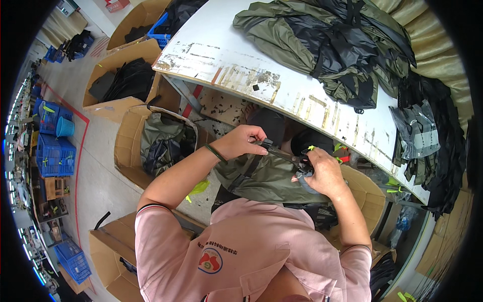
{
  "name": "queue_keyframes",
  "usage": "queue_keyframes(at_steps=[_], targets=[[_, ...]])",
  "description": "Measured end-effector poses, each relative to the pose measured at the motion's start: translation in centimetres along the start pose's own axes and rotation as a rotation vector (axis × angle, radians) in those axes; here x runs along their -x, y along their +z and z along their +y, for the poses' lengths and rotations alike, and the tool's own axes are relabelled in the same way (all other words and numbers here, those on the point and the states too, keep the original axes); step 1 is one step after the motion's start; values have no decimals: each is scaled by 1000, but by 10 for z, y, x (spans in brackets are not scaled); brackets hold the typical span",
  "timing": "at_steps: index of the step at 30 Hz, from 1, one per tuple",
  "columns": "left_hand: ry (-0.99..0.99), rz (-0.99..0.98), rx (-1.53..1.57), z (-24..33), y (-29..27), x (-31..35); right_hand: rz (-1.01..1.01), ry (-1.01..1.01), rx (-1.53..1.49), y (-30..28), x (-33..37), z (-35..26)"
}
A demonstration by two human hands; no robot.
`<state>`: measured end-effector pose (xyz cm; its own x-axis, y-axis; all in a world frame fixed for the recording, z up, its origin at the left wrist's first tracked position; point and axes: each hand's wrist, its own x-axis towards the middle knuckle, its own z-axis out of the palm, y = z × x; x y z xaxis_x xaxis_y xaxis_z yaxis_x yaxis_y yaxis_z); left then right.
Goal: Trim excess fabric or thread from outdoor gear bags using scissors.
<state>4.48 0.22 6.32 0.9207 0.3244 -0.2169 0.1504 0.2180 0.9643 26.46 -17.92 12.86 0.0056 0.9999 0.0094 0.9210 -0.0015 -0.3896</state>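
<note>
My left hand (245, 142) pinches a short dark strap end between thumb and fingers, above my lap. From the right, my right hand (324, 172) grips a pair of dark scissors (284, 155), whose handles look wrapped in grey cloth. The blades point left and reach the strap end at my left fingertips; whether they are parted is too small to tell. Across my lap lies an olive-green fabric piece (266, 178) with black straps, below both hands. A yellow-green tip shows beside my right fingers.
Ahead stands a worn white table (201, 55) with a heap of olive and black fabric (332, 45). A clear plastic bag (420, 132) hangs near its right end. Cardboard boxes at my left hold black pieces (128, 80) and olive fabric (166, 136). Blue crates (56, 156) stand farther left.
</note>
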Motion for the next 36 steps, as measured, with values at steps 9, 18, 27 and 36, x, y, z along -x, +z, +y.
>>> queue_keyframes(at_steps=[9, 18, 27, 36], targets=[[-32, 20, 75, -11, 1, -2, 20, 36, -18, -1, 1, -2], [-1, -23, 83, -3, 9, -3, 40, -14, -21, -1, -5, -11], [-12, -55, 57, 3, 11, 0, -43, 37, 24, 1, 4, 0], [-7, -51, -385, 32, -37, 8, 41, 474, -499, 33, 91, 127]])
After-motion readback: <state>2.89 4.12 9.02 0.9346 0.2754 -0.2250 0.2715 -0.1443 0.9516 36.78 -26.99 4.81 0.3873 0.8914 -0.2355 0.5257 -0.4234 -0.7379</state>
